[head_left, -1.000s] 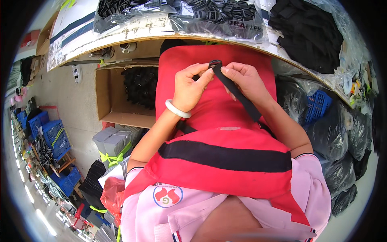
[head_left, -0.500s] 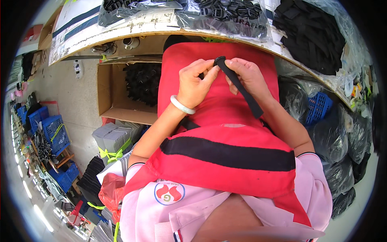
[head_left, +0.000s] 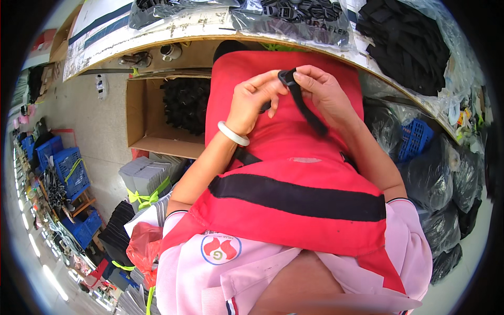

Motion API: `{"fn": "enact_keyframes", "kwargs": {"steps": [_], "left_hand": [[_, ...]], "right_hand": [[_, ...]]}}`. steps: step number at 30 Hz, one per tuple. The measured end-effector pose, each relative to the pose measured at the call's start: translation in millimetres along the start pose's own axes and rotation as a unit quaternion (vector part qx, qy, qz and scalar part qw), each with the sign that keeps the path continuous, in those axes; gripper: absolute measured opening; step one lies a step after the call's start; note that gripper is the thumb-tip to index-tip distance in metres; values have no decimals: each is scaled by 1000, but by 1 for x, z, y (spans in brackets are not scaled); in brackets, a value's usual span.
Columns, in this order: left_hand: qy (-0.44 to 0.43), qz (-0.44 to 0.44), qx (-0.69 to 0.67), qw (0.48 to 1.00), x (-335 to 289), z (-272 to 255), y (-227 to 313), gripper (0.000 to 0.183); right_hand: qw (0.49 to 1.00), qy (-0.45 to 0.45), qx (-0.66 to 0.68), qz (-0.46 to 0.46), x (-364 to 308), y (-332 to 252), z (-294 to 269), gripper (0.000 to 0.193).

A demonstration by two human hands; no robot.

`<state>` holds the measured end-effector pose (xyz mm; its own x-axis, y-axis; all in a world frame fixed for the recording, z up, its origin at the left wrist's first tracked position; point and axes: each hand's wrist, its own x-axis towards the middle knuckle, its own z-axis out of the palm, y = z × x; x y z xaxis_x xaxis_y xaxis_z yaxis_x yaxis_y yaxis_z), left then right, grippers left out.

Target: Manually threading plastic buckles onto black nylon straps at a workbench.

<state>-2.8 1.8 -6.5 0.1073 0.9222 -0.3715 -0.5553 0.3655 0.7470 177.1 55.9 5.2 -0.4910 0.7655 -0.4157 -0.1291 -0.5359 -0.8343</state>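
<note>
Black webbing strap [head_left: 308, 114]: held up over the lap part of the red apron [head_left: 286, 144], its loose tail hanging toward the apron's right side.
Black buckle [head_left: 287, 79]: at the strap's upper end, raised over the far part of the apron, between the two hands.
Left hand [head_left: 254, 97]: over the apron's left half; thumb and index finger look pressed together on the buckle's left edge, the remaining fingers loosely curled. A dark piece [head_left: 265, 107] shows below them, too covered to identify.
Right hand [head_left: 326, 94]: over the apron's right half; thumb and index finger pinch the buckle's right side. How the other fingers lie cannot be told.
Strap feel: probably light and soft across its length, with enough body to hang in a gentle curve; hardly fragile.
Buckle feel: likely stiff, smooth plastic, small and a little slippery; best taken by its side edges, leaving the slots free, with the strap gripped flat close to it.
Cardboard box [head_left: 167, 150]: left of the apron, black pieces [head_left: 184, 106] inside.
Desk [head_left: 202, 27]: beyond the apron's far end, carrying a plastic bag of black buckles [head_left: 302, 13] and, ahead and right of the apron, a heap of black straps [head_left: 405, 44].
Blue crate [head_left: 415, 139]: right of the apron.
</note>
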Motion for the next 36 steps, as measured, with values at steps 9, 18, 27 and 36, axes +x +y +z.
{"fn": "enact_keyframes", "kwargs": {"steps": [9,18,27,36], "left_hand": [[82,43,17,996,3,2,-12,20],[81,159,170,969,-2,6,-21,19],[61,193,174,964,-3,-1,-25,21],[65,220,205,951,-3,-3,-26,19]], "right_hand": [[970,57,-93,-218,-21,-19,21,13],[988,49,-144,18,-8,-7,7,17],[995,27,-93,23,-5,4,4,16],[996,76,-31,-20,-6,12,11,21]]}}
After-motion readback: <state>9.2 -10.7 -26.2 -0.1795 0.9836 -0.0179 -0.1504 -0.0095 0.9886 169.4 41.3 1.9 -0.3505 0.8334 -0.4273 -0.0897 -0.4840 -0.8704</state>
